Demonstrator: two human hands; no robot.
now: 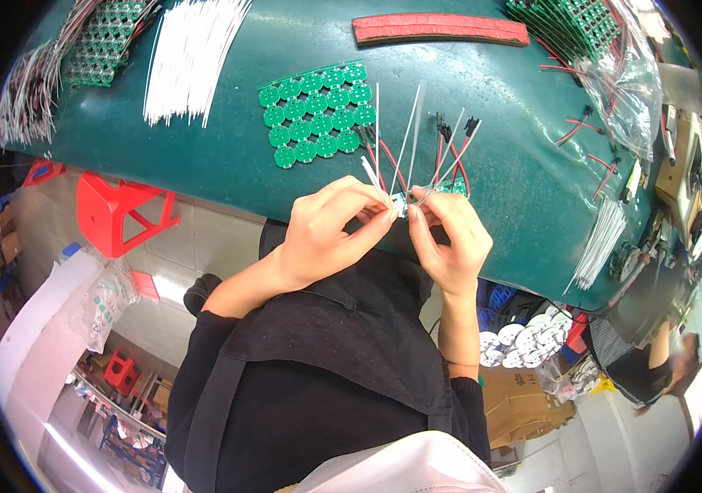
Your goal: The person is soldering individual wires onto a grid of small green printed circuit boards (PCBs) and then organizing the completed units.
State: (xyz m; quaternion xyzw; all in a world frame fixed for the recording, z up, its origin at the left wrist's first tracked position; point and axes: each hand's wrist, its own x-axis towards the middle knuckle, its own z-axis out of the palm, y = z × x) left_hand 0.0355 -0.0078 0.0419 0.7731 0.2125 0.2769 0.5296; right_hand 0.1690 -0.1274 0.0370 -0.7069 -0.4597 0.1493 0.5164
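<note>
Looks glossy and smooth on the green tabletop (pixel 203 156), with a pale sheen toward the right; shows a smooth green coating, slightly satiny, on the circuit-board panel (pixel 318 113); suggests smooth plastic sheathing on the bundled white wires (pixel 191 57); suggests black moulded plastic on the small connectors (pixel 473 127); reads rough and matt on the red bar (pixel 440 29); turns clear, crinkled and shiny on the plastic bag (pixel 635 99); reads as hard plastic on the red stool (pixel 108 214), as matt cloth on the black apron (pixel 334 337), as plain brown cardboard on the box (pixel 515 403).
</note>
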